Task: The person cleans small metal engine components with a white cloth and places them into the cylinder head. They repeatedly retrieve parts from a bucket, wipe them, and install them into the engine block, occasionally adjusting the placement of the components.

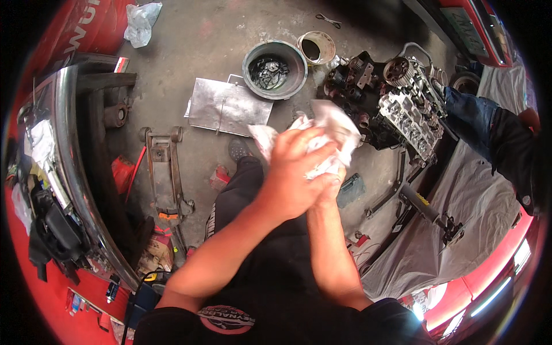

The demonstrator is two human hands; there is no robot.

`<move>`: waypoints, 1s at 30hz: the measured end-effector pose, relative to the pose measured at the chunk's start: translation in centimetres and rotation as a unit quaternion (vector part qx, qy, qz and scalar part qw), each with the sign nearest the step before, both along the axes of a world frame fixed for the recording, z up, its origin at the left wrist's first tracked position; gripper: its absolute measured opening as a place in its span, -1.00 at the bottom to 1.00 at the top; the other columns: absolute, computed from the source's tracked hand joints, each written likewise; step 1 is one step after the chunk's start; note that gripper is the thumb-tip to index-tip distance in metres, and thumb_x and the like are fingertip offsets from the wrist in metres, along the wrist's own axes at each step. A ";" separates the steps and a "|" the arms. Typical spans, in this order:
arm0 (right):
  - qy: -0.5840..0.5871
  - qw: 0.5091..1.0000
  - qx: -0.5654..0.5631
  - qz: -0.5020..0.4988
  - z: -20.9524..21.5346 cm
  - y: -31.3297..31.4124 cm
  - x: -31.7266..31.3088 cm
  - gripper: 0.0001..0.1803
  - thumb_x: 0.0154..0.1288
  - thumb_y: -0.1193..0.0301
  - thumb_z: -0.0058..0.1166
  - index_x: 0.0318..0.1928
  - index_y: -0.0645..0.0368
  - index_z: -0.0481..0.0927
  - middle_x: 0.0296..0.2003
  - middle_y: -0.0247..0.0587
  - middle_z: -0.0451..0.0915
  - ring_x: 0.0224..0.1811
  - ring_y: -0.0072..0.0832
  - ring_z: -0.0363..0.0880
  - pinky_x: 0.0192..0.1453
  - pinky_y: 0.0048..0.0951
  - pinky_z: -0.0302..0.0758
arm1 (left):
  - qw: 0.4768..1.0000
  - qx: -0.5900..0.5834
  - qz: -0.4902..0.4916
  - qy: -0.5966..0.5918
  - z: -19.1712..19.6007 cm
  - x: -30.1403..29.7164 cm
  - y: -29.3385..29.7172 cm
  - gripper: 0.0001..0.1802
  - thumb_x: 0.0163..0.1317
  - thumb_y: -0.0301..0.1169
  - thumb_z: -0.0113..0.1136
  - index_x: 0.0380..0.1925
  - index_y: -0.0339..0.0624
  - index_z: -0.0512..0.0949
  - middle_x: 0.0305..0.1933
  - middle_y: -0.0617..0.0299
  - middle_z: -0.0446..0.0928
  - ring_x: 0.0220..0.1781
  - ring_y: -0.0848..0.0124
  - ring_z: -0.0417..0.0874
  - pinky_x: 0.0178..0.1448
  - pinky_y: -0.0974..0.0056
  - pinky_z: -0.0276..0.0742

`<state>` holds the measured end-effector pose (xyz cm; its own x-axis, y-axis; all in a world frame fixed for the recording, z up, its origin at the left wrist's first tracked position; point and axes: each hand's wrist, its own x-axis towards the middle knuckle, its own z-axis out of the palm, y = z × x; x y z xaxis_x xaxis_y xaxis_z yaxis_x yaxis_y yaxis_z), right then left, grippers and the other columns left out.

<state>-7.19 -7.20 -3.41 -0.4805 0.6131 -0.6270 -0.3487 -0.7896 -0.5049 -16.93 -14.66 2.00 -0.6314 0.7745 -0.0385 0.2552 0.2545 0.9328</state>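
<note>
A crumpled white cloth [339, 129] with faint reddish marks is bunched between my two hands over the floor. My left hand [296, 164] lies over its near side, fingers bent and pressing into it. From below and to the right, my right hand [329, 187] grips the same cloth; most of its fingers are hidden behind the left hand and the folds. Whether anything is wrapped inside cannot be seen. The cloth's edges are smeared by motion. Just beyond and to the right stands a partly stripped engine [408, 115], apart from my hands.
Ahead are a round basin [250, 86] holding dark parts, a bucket [329, 49] of dark liquid and a flat metal sheet [210, 106]. A floor jack [161, 164] lies left, beside a vehicle's bumper [86, 190]. At right, another person in denim [471, 123] is beside the engine, near a grey cover [460, 207].
</note>
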 end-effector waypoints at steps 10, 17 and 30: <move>-0.149 0.987 0.055 -0.010 -0.3 -1.1 2.9 -0.44 0.59 0.06 -0.34 0.03 0.26 0.59 -0.06 -0.10 0.66 0.01 -0.28 0.64 0.15 -0.30 0.57 | 0.954 -0.003 0.170 -0.248 -6.3 6.5 1.8 -0.81 0.26 -0.53 0.34 -0.13 -0.30 0.72 -0.11 0.14 0.72 -0.14 0.29 0.72 0.04 0.24 0.58; 0.031 0.994 -0.097 -0.039 -1.1 5.4 7.5 -0.47 0.46 -0.02 -0.17 -0.27 0.19 0.64 0.14 0.06 0.65 0.20 -0.17 0.54 0.18 -0.16 0.51 | 0.748 0.093 0.352 -0.555 -6.3 7.2 4.7 -0.79 0.55 -0.46 0.03 0.00 -0.42 0.50 -0.09 -0.02 0.68 -0.32 0.27 0.77 -0.35 0.18 0.83; -0.030 0.969 -0.208 -0.127 -4.2 17.8 17.5 -0.42 0.43 0.13 -0.22 0.22 0.31 0.54 0.07 0.00 0.67 0.16 -0.13 0.63 0.35 -0.13 0.52 | 0.974 -0.098 0.077 -0.188 -6.9 20.1 19.7 -0.63 0.20 -0.63 0.32 0.04 -0.25 0.65 -0.16 0.15 0.67 -0.11 0.35 0.72 0.02 0.29 0.62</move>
